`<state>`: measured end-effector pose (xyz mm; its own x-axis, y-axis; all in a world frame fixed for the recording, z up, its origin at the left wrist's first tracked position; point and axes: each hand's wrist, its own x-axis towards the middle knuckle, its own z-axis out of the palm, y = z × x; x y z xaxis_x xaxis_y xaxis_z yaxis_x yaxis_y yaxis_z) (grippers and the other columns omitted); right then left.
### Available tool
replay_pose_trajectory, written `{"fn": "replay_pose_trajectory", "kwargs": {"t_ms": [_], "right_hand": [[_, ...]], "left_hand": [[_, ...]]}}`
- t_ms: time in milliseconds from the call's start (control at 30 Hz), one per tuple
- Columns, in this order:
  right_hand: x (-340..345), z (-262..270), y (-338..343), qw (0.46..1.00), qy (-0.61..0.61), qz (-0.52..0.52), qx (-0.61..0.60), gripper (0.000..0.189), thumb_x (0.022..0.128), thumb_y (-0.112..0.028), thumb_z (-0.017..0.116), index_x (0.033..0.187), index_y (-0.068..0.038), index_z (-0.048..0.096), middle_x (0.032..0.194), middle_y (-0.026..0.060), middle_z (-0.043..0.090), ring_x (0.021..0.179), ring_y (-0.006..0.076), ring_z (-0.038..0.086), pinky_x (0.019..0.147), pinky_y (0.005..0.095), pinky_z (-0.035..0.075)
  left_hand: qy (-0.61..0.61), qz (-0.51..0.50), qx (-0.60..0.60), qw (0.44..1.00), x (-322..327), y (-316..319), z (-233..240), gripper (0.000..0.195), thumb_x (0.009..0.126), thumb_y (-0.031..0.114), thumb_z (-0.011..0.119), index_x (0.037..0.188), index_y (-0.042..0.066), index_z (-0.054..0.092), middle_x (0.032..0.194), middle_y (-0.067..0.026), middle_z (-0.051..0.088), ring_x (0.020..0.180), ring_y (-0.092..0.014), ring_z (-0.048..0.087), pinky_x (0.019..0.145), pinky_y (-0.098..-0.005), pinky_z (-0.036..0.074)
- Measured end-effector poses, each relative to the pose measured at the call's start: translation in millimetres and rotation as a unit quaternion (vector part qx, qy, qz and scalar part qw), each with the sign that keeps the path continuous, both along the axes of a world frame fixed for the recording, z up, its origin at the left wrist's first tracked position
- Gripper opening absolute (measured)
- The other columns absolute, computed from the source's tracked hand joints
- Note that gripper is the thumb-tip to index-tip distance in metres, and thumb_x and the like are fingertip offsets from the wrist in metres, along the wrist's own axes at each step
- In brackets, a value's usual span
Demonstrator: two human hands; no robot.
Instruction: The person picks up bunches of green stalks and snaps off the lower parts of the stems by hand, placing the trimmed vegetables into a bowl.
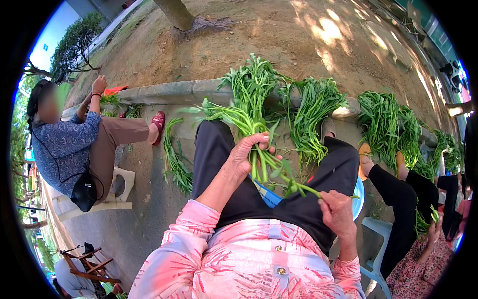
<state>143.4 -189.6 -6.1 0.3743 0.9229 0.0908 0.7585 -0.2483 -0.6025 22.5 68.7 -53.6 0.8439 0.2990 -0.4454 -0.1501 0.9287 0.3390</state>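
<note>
My left hand (249, 153) is closed around a bunch of water spinach (239, 119) above my lap. Its leaves point away from me and the cut stems show below my fingers. A single stem (298, 186) slants from the bunch to my right hand (338, 211), which pinches its end near my right thigh. Beyond my knees, a heap of water spinach (254, 84) lies over the concrete kerb (168, 93), with a second heap (313, 116) to its right. A few loose stems (173, 157) rest on the ground left of my left knee.
A seated person (69, 138) is on my left, by a pale plastic stool (123, 183). At my right, another person (414, 265) holds greens near a light-blue plastic chair (379, 233). A blue basin (358, 200) is partly hidden by my right leg. More greens (381, 123) line the kerb.
</note>
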Motion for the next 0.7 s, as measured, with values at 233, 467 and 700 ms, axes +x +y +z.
{"fn": "replay_pose_trajectory", "kwargs": {"t_ms": [233, 467, 700], "right_hand": [[10.9, 13.3, 1.3, 0.986, 0.094, -0.018, 0.138, 0.006, 0.072, -0.002, 0.058, 0.076, 0.002, 0.060, 0.053, 0.0077, 0.048, 0.045, 0.0195, 0.047, 0.043, 0.0286, 0.034], [21.7, 9.8, -12.6, 0.962, 0.152, -0.144, 0.177, 0.021, 0.082, -0.015, 0.057, 0.075, 0.004, 0.059, 0.053, 0.0025, 0.046, 0.047, 0.0089, 0.041, 0.043, 0.0233, 0.028], [31.8, 15.7, -21.6, 0.930, 0.166, -0.219, 0.245, 0.034, 0.086, -0.026, 0.054, 0.071, 0.005, 0.056, 0.054, -0.0006, 0.042, 0.047, 0.0051, 0.035, 0.043, 0.0212, 0.024]], "left_hand": [[0.060, -0.045, 0.001, 0.997, -10.6, 7.5, -0.7, 0.019, 0.072, 0.004, 0.056, 0.090, 0.004, 0.055, 0.082, -0.0131, 0.058, 0.078, -0.029, 0.061, 0.074, -0.0573, 0.046], [0.033, -0.040, 0.022, 0.998, -6.8, 2.9, -3.4, 0.034, 0.072, 0.004, 0.055, 0.106, 0.000, 0.050, 0.087, -0.0136, 0.058, 0.079, -0.028, 0.060, 0.068, -0.0487, 0.051], [0.007, -0.118, 0.088, 0.989, -4.3, -8.1, 2.6, 0.039, 0.072, 0.006, 0.060, 0.110, 0.002, 0.050, 0.094, -0.0115, 0.059, 0.077, -0.023, 0.061, 0.060, -0.0365, 0.054]]}}
